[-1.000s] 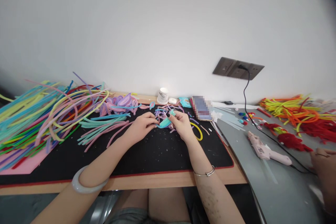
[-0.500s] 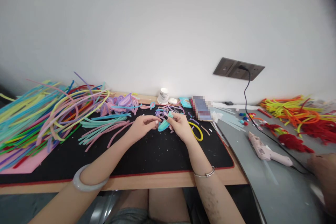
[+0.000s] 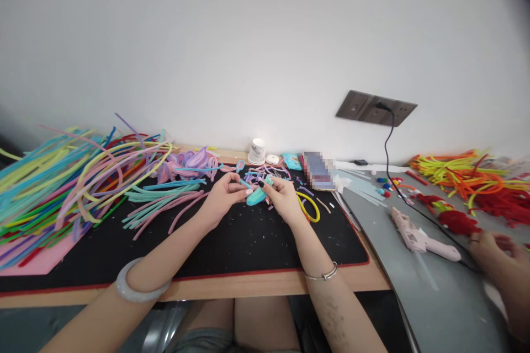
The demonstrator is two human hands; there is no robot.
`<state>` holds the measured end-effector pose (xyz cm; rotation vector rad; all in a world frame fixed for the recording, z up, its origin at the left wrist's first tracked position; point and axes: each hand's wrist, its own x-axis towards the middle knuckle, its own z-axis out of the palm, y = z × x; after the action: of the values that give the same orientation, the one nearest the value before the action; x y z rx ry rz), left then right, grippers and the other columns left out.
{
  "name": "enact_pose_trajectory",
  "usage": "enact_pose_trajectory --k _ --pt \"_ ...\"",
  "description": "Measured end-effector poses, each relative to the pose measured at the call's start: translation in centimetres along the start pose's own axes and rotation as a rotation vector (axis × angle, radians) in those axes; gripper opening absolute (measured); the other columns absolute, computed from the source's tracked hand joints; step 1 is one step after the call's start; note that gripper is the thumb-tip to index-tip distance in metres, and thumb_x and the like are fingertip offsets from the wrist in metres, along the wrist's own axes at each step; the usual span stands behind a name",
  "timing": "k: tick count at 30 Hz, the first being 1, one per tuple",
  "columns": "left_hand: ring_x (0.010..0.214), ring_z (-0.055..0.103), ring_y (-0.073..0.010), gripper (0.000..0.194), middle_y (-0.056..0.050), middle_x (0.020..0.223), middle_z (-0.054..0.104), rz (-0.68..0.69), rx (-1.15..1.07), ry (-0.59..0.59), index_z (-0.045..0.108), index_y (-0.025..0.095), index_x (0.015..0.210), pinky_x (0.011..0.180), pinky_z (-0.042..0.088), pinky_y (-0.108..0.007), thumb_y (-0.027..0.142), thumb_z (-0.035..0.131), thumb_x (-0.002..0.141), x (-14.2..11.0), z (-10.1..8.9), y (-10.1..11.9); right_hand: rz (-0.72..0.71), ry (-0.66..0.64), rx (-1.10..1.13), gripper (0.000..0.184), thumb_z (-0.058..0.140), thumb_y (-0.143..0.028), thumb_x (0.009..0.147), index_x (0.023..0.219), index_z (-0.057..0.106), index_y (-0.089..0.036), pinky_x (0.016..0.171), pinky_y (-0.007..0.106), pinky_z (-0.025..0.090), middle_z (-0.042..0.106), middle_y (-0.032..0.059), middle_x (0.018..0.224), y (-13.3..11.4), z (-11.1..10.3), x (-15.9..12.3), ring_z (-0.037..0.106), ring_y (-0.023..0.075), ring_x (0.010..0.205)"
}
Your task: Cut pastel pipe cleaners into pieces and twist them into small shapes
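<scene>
Over the middle of the black mat, my right hand (image 3: 282,196) pinches a turquoise piece bent from fuzzy pipe cleaner (image 3: 256,197) between thumb and fingers. My left hand (image 3: 227,194) is just left of it, thumb and fingertips closed on a thin blue pipe cleaner end (image 3: 244,182) that points toward the turquoise piece. Whether the two are joined is too small to make out. Behind my hands lie short purple and pink pipe cleaner bits (image 3: 271,172). A yellow pipe cleaner ring (image 3: 312,210) rests close to my right wrist.
Turquoise and pink pipe cleaners (image 3: 159,198) lie left of my hands, beside a big multicoloured pile (image 3: 83,187). A paper cup (image 3: 257,150) and a phone (image 3: 318,171) stand at the back. On the grey table, a co-worker's hand (image 3: 494,253) is near a pink glue gun (image 3: 424,240).
The blue end now shows at my left fingertips, and that hand has turned slightly upward. The turquoise piece has shifted slightly left. The co-worker's hand has moved left toward the red fuzzy piece.
</scene>
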<state>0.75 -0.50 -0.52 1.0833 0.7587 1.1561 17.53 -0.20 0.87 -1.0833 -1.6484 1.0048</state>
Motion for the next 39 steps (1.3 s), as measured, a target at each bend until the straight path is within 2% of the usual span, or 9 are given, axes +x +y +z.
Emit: enact_pose_trajectory --k 3,5,8,12,17,20,26,36,39 --pt "0.076 0.062 -0.0165 0.036 -0.001 0.075 0.066 -0.001 -0.018 0.019 0.043 0.018 0.088 0.069 0.048 -0.03 0.023 0.07 0.064 0.0 0.0 0.1 -0.025 0.0 0.019 0.027 0.05 -0.036 0.078 0.06 0.049 -0.015 0.042 0.02 0.028 0.044 -0.0037 0.047 0.2 0.2 0.0 0.037 0.0073 0.042" --pt "0.073 0.062 -0.0156 0.034 -0.002 0.073 0.066 -0.011 0.017 0.025 0.049 0.016 0.09 0.069 0.048 -0.029 0.025 0.069 0.065 0.0 0.0 0.1 -0.038 -0.002 0.032 0.027 0.049 -0.035 0.079 0.06 0.048 -0.016 0.042 0.02 0.028 0.044 -0.0038 0.047 0.3 0.3 0.0 0.037 0.0073 0.042" --pt "0.067 0.06 -0.0137 0.028 -0.003 0.071 0.065 -0.028 0.075 0.03 0.059 0.012 0.085 0.067 0.047 -0.027 0.027 0.069 0.065 0.0 -0.1 0.1 -0.053 -0.021 0.046 0.028 0.049 -0.035 0.079 0.059 0.047 -0.016 0.042 0.02 0.028 0.043 -0.0039 0.047 0.3 0.4 0.0 0.038 0.0075 0.042" --pt "0.069 0.06 -0.0153 0.026 -0.004 0.074 0.066 -0.021 0.102 0.038 0.065 0.011 0.083 0.069 0.048 -0.029 0.031 0.067 0.065 0.1 -0.1 -0.1 -0.052 -0.057 0.027 0.027 0.049 -0.036 0.079 0.062 0.051 -0.015 0.043 0.021 0.029 0.043 -0.0037 0.047 0.2 0.6 -0.1 0.038 0.0078 0.043" --pt "0.067 0.057 -0.0147 0.022 -0.003 0.07 0.065 0.103 0.428 0.053 0.067 0.011 0.071 0.065 0.045 -0.025 0.032 0.064 0.066 0.0 -0.1 0.4 -0.011 -0.088 0.013 0.024 0.05 -0.036 0.078 0.065 0.051 -0.015 0.042 0.02 0.028 0.043 -0.0039 0.048 0.2 0.8 -0.1 0.039 0.0078 0.042" --pt "0.061 0.054 -0.0122 0.022 -0.001 0.065 0.062 0.113 0.514 0.041 0.064 0.012 0.074 0.059 0.043 -0.022 0.032 0.065 0.064 0.0 -0.3 0.7 -0.017 -0.116 -0.013 0.024 0.049 -0.034 0.079 0.064 0.049 -0.015 0.042 0.02 0.028 0.044 -0.0039 0.048 0.5 0.8 -0.1 0.039 0.0077 0.042" --pt "0.052 0.05 -0.0093 0.025 0.002 0.055 0.055 0.047 0.564 -0.046 0.057 0.012 0.063 0.052 0.04 -0.02 0.034 0.068 0.059 0.2 -0.7 0.6 -0.025 -0.157 -0.073 0.021 0.047 -0.026 0.078 0.06 0.045 -0.016 0.042 0.019 0.028 0.044 -0.0047 0.046 0.6 0.9 -0.2 0.039 0.0073 0.041" --pt "0.05 0.044 -0.0092 0.028 0.002 0.05 0.05 -0.003 0.644 -0.193 0.06 0.013 0.057 0.05 0.034 -0.02 0.039 0.058 0.067 0.1 -1.0 0.9 -0.001 -0.183 -0.055 0.017 0.047 -0.023 0.077 0.062 0.041 -0.018 0.044 0.019 0.031 0.043 -0.0055 0.048 0.7 0.9 -0.2 0.044 0.0084 0.044" --pt "0.046 0.036 -0.0074 0.033 0.003 0.046 0.043 0.026 0.741 -0.224 0.057 0.013 0.053 0.044 0.026 -0.019 0.041 0.056 0.07 0.0 -0.9 1.0 0.003 -0.201 -0.092 0.017 0.048 -0.024 0.077 0.062 0.041 -0.018 0.044 0.019 0.031 0.043 -0.0059 0.047 1.0 0.9 -0.3 0.045 0.0086 0.044"
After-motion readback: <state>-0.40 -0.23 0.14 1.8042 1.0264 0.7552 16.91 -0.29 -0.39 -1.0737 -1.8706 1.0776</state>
